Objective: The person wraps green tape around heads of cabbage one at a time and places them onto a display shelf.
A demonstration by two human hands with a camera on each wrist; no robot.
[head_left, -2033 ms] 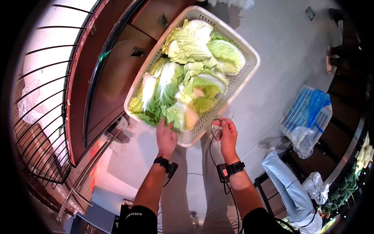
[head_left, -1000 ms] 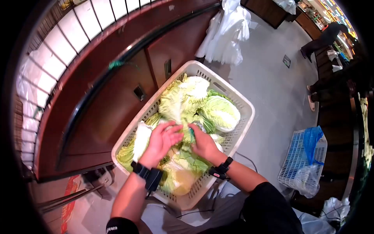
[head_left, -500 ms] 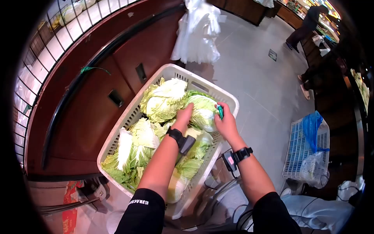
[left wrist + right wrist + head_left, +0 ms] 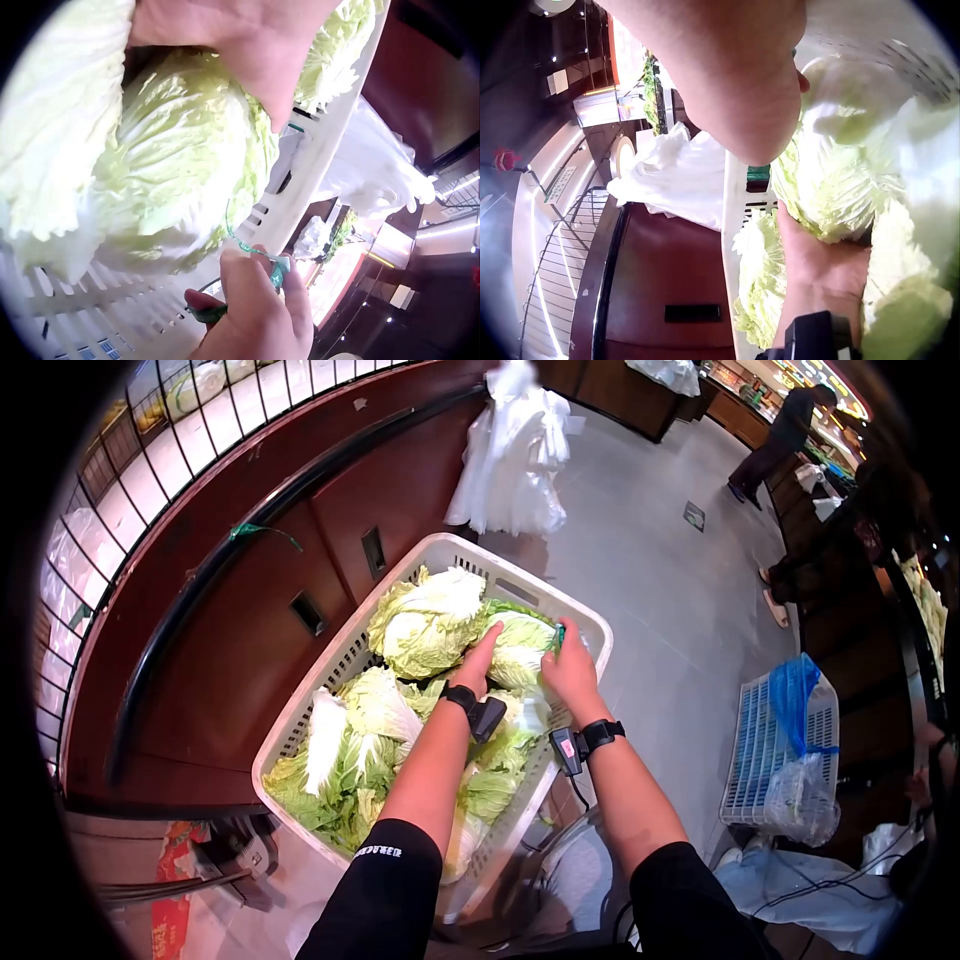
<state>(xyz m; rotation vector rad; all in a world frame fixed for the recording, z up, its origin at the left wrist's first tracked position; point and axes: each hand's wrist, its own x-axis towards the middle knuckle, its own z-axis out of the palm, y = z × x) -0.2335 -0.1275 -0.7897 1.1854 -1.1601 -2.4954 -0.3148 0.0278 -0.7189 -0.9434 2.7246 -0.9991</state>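
A white plastic crate [image 4: 283, 760] of napa cabbages stands in front of me in the head view. My left hand [image 4: 478, 665] cups the near left side of a pale green napa cabbage [image 4: 520, 650], its thumb along the leaves and its fingers tucked underneath, hidden. At that cabbage's right side, my right hand [image 4: 573, 672] holds a green tie strip [image 4: 277, 274] with a small white tab. In the left wrist view the strip crosses the curled fingers, and a thin strand of it hangs close to the cabbage [image 4: 187, 165].
Other cabbages [image 4: 425, 625] fill the crate beside the held one. A dark red counter [image 4: 250, 690] borders the crate on the left, with white plastic bags [image 4: 515, 460] hanging past its far end. On the floor at right stands another crate [image 4: 752, 760] with a blue bag [image 4: 795, 700].
Both hands have moved from the near side of the crate to the cabbage at its far right. Over the last half second the right hand has come a little closer to that cabbage.
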